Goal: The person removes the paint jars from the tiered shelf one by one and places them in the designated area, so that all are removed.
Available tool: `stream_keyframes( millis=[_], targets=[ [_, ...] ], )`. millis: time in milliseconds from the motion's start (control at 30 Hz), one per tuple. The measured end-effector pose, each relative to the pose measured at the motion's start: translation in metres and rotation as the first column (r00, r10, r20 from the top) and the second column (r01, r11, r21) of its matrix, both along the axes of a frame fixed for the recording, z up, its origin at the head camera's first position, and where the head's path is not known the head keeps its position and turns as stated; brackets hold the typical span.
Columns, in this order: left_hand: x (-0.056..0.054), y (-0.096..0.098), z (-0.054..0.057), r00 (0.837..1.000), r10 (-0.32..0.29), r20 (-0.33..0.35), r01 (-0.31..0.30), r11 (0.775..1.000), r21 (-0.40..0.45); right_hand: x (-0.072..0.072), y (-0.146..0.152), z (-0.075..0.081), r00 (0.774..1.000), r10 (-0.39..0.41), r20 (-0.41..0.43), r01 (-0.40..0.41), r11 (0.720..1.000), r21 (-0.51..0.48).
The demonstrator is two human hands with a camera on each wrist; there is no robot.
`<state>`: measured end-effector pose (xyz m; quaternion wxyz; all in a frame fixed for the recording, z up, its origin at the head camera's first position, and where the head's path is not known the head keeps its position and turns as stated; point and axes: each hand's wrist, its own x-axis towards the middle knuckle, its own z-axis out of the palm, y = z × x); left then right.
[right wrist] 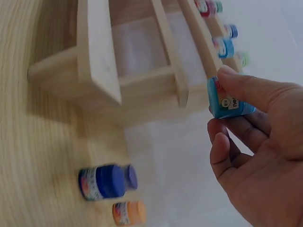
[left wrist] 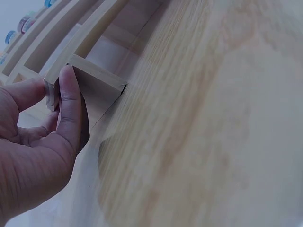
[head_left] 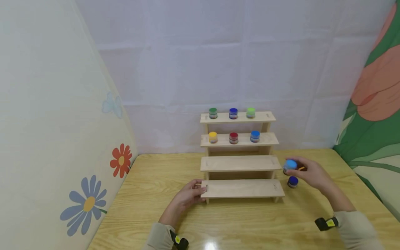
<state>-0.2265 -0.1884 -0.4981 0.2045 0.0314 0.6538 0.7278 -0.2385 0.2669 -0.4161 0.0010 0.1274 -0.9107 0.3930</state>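
A small paint jar with a light blue lid (head_left: 290, 165) is held between the thumb and fingers of my right hand (head_left: 310, 172), just right of the wooden stepped shelf (head_left: 240, 189). In the right wrist view this jar (right wrist: 218, 100) is raised off the table. My left hand (head_left: 188, 195) pinches the left end of the lowest board, thumb on one face and fingers on the other, as the left wrist view shows of the board (left wrist: 53, 90). Below the right hand a dark blue jar (head_left: 292, 182) stands on the table.
The top step carries green (head_left: 213, 113), blue (head_left: 233, 113) and light green (head_left: 250, 113) jars. Yellow (head_left: 213, 137), dark red (head_left: 233, 138) and blue (head_left: 255, 136) ones stand a step lower. An orange jar (right wrist: 129, 213) and another blue-lidded jar (right wrist: 131, 177) are beside the shelf.
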Motion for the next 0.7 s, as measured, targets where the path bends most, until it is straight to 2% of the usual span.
stream_keyframes(
  millis=[333, 700],
  targets=[
    [0.001, 0.000, 0.001, 1.000, 0.011, 0.014, -0.011, 1.000, -0.002, -0.006, 0.027, -0.022, 0.999, 0.003, -0.036, -0.002, 1.000, 0.020],
    [0.001, 0.000, 0.001, 1.000, 0.005, 0.012, -0.005, 1.000, -0.002, -0.013, 0.049, -0.050, 1.000, -0.029, -0.001, 0.029, 0.999, 0.042]
  ],
)
